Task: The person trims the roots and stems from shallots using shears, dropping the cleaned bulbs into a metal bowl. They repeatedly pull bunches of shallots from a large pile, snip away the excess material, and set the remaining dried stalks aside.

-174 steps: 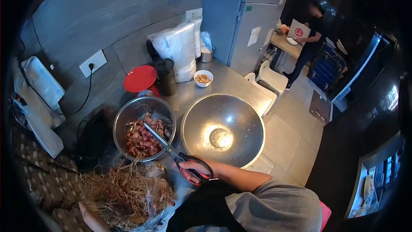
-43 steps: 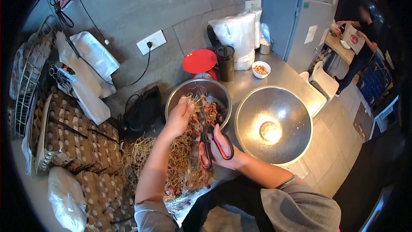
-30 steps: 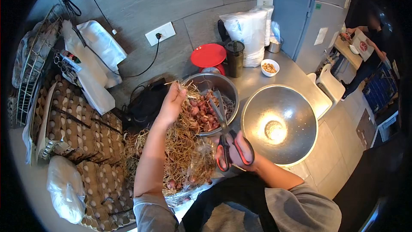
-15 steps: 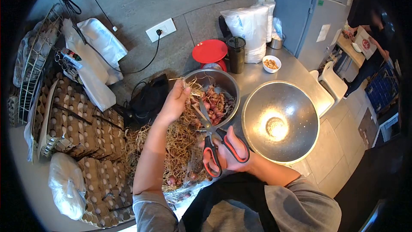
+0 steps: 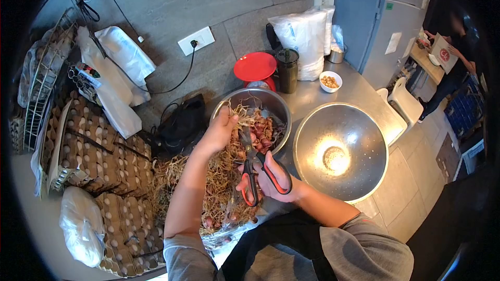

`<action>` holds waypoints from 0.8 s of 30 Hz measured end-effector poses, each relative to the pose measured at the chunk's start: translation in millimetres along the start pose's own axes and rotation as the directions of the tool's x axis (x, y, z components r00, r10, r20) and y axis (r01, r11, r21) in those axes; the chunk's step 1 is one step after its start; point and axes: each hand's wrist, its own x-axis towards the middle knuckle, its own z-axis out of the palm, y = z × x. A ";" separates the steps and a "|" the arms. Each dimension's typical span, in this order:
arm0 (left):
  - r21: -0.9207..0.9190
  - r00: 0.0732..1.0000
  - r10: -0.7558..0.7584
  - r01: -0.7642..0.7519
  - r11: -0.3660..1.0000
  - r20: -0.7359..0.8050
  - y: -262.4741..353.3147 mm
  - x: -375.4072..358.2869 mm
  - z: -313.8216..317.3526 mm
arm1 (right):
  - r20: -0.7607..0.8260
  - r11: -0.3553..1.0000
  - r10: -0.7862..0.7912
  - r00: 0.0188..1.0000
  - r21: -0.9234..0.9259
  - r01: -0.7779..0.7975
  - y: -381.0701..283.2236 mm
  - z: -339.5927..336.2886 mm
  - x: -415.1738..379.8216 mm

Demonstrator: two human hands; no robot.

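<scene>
My left hand (image 5: 220,129) is closed on a bunch of dry stems (image 5: 240,113) above the left rim of a steel bowl (image 5: 284,108). Red shallots (image 5: 264,131) hang below the stems, over and in that bowl. Scissors (image 5: 250,153) with black and red handles are in my right hand (image 5: 276,177), fingers through the loops. Their blades point up at the bunch, just beneath my left hand. A heap of dried stems and roots (image 5: 213,190) lies under my forearm, with a few shallots at its lower edge.
A large empty steel bowl (image 5: 359,130) stands right. Behind are a red scale (image 5: 255,66), a dark tumbler (image 5: 287,70), a small bowl of pale pieces (image 5: 330,81) and plastic packs (image 5: 302,41). Egg trays (image 5: 94,140) are stacked left. Another person (image 5: 450,73) stands far right.
My right hand and the scissors have moved up and slightly left, closer to the bunch. The scissor blades are closer together. My left hand has shifted slightly right and down with the stems.
</scene>
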 end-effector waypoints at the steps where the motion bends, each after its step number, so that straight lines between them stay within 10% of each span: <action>1: 0.038 1.000 0.014 -0.013 0.999 -0.023 -0.3 0.1 1.5 | 0.009 1.000 0.006 1.000 0.007 -0.006 -3.3 0.6 0.0; 8: 0.473 0.989 0.135 -0.090 0.876 -0.062 -8.7 0.6 4.0 | -0.038 0.977 -0.005 0.999 0.212 0.013 -2.8 -16.6 11.7; 12: 0.403 0.963 0.178 -0.083 0.912 -0.204 -0.4 0.4 -7.4 | -0.196 0.988 -0.012 0.981 0.150 0.042 0.2 -17.6 9.5; 15: 0.263 0.865 0.305 -0.211 0.941 -0.399 -19.8 12.0 -19.4 | -0.182 0.998 -0.045 0.982 0.024 0.050 13.1 -23.4 -2.9; 20: -0.391 0.917 -0.148 -0.009 0.921 -0.371 5.7 5.1 -34.7 | -0.056 0.996 0.074 0.996 -0.054 -0.077 9.1 2.2 -37.8; 24: -0.440 0.920 -0.164 -0.009 0.898 -0.355 15.6 4.4 -33.4 | 0.085 0.974 0.222 0.971 -0.056 -0.218 20.6 -0.1 -38.1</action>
